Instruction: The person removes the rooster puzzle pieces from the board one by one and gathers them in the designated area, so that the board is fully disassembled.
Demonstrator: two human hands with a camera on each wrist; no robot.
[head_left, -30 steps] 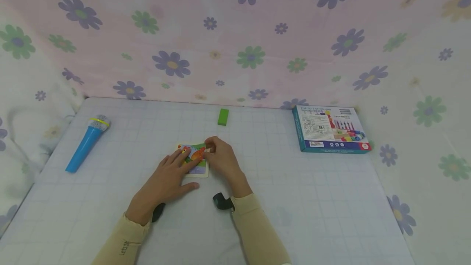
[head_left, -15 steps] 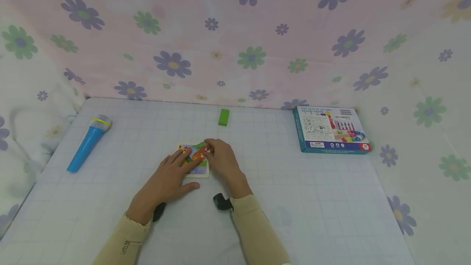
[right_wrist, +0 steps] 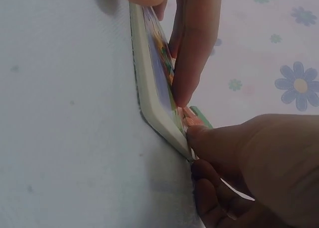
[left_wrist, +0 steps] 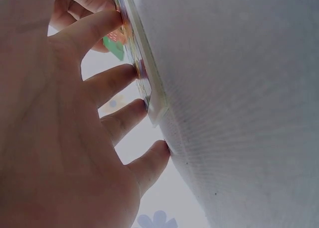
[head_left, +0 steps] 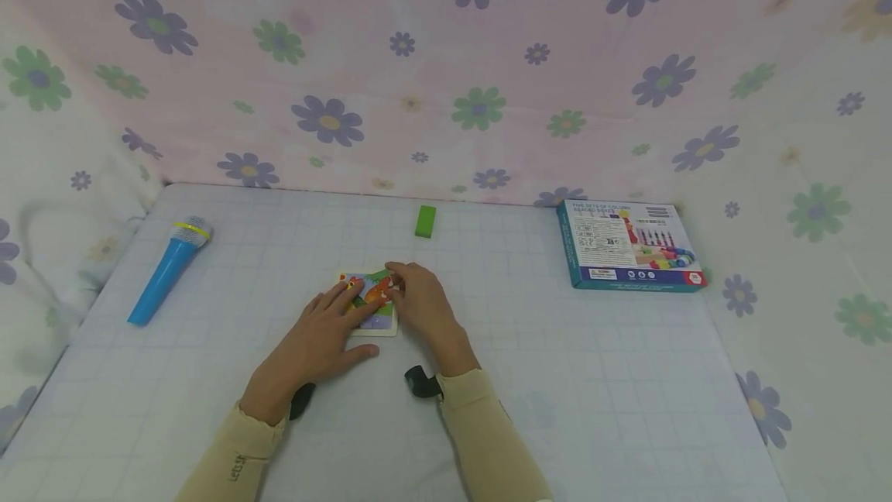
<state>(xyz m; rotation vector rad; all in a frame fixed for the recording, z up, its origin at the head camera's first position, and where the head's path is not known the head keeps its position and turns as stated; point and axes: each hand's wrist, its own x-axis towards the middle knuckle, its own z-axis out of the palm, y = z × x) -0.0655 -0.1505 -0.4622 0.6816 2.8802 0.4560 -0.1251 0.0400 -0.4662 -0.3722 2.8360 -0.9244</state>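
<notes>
Head view: the framed jigsaw puzzle [head_left: 379, 323] lies on the white-covered table [head_left: 571, 386]. The left hand [head_left: 317, 343] has its fingers spread, tips on the picture, gripping nothing. The right hand [head_left: 427, 308] bends inward at the far right corner.

Left wrist view: an orange-and-green puzzle piece [left_wrist: 114, 48] stands tilted off the board.

Right wrist view: right thumb and fingertips appear to pinch this piece. Judgement: assembly looks nearly complete; seating this piece remains. The area under the left hand cannot be verified.

Screened-off work spot, room type unclear: floral cloth [head_left: 376, 76] round three sides of pale table [head_left: 592, 386].
</notes>
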